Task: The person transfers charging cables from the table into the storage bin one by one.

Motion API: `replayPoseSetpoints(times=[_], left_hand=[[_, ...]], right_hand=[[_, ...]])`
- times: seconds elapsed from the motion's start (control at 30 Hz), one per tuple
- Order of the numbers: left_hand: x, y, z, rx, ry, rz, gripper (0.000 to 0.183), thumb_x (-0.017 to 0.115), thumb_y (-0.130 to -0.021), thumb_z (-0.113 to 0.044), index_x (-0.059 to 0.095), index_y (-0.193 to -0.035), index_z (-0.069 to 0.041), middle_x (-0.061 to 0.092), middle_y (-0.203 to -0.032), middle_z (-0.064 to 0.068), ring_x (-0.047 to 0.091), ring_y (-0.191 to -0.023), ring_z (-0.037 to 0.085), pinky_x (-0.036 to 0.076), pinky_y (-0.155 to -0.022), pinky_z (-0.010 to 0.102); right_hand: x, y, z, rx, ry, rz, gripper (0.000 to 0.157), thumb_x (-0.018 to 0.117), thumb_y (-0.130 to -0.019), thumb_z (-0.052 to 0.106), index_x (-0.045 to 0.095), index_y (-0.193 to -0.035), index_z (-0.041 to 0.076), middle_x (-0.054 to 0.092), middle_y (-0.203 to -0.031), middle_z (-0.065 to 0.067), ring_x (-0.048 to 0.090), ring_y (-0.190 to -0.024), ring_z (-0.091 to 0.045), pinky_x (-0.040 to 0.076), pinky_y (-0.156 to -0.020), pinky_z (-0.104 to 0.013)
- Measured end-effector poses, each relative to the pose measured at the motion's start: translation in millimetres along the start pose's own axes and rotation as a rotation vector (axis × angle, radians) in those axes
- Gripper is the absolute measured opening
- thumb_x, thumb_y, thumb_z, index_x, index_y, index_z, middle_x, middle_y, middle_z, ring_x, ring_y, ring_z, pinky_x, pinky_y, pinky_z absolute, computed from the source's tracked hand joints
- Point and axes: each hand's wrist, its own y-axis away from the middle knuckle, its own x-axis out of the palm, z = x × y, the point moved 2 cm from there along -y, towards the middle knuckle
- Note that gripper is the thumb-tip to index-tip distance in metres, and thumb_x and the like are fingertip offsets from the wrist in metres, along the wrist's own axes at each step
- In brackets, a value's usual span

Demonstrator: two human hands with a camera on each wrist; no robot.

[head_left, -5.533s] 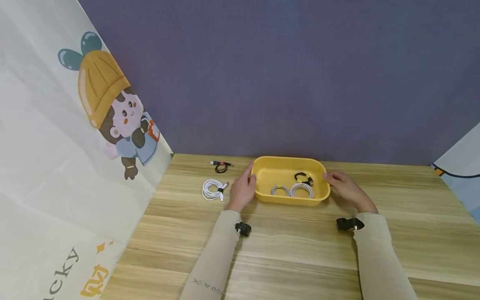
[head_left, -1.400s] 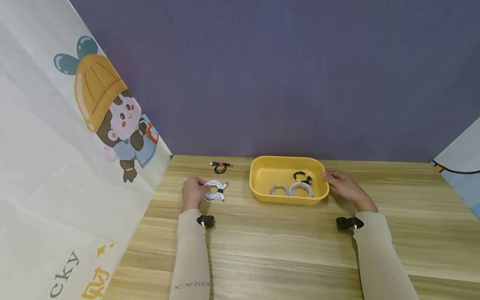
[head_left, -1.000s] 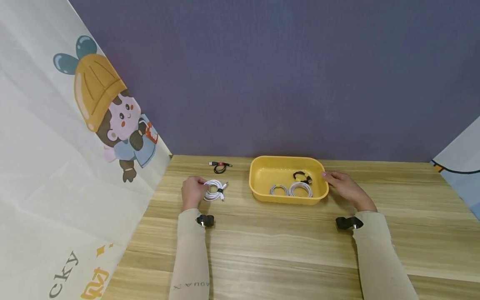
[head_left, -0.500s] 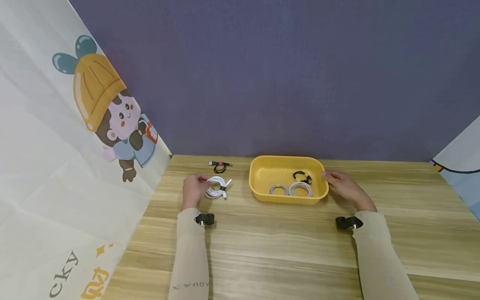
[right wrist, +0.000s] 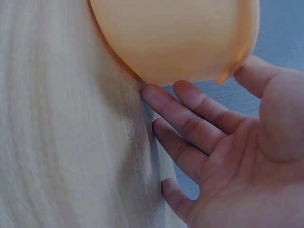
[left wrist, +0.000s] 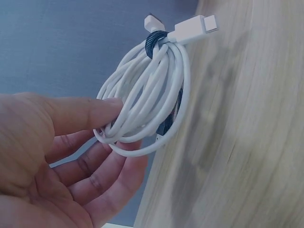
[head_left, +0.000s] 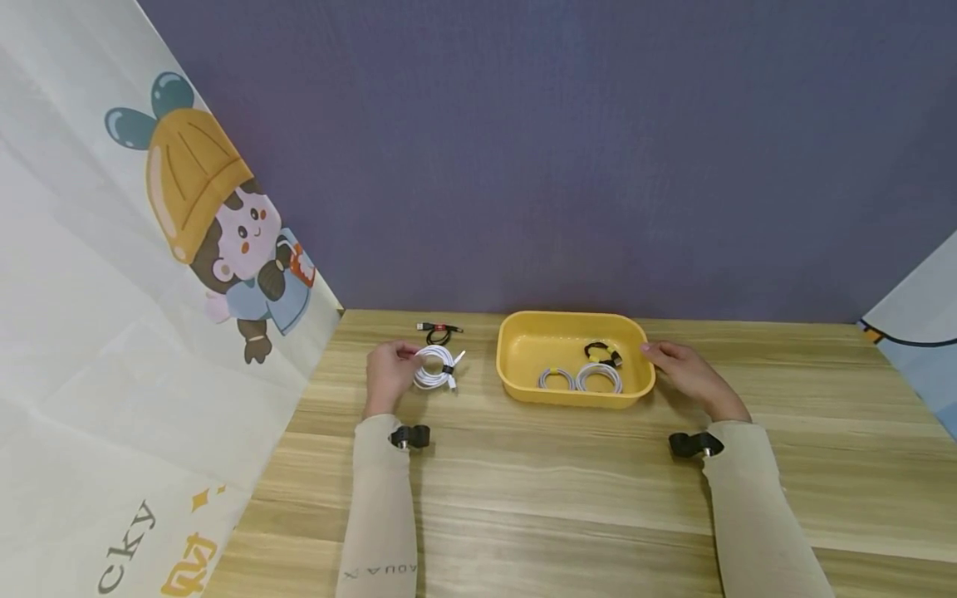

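On my feed I saw that the left hand (head_left: 390,375), earlier at the left rim of the yellow tray (head_left: 549,349), had gone out to the tray's left and pinched the white cable coil (left wrist: 156,80) there. The coil, previously flat on the table (head_left: 561,498), was raised off it, slightly nearer the tray, and in my head view met the black cable (head_left: 439,328) left of the tray.

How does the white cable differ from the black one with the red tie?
The white cable is pinched in the left hand; the black cable lies on the table. The white cable's coil looks larger than the black cable's. Both are coiled, tied and outside the yellow tray.
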Motion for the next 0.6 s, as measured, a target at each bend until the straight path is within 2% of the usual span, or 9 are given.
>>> replayPoseSetpoints(times=[0.23,0.6], left_hand=[[-0.4,-0.4,-4.3,0.03,0.032,-0.009,0.012,0.077,-0.086,-0.008,0.079,-0.096,-0.002,0.075,-0.088,0.014,0.066,-0.076,0.022,0.05,-0.064,0.025],[2.5,-1.0,-12.2,0.033,0.073,-0.021,0.012,0.077,-0.088,-0.011,0.079,-0.098,-0.005,0.074,-0.088,0.013,0.066,-0.078,0.023,0.05,-0.068,0.028]], right_hand=[[0.0,0.0,0.0,0.002,-0.011,-0.001,0.079,0.038,-0.105,0.062,0.04,-0.153,-0.002,0.038,-0.158,-0.028,0.032,-0.147,-0.048,0.029,-0.116,-0.068],[0.1,-1.3,-1.6,0.009,-0.007,0.0,0.083,0.038,-0.104,0.064,0.039,-0.154,-0.002,0.035,-0.16,-0.028,0.03,-0.149,-0.049,0.028,-0.116,-0.068]])
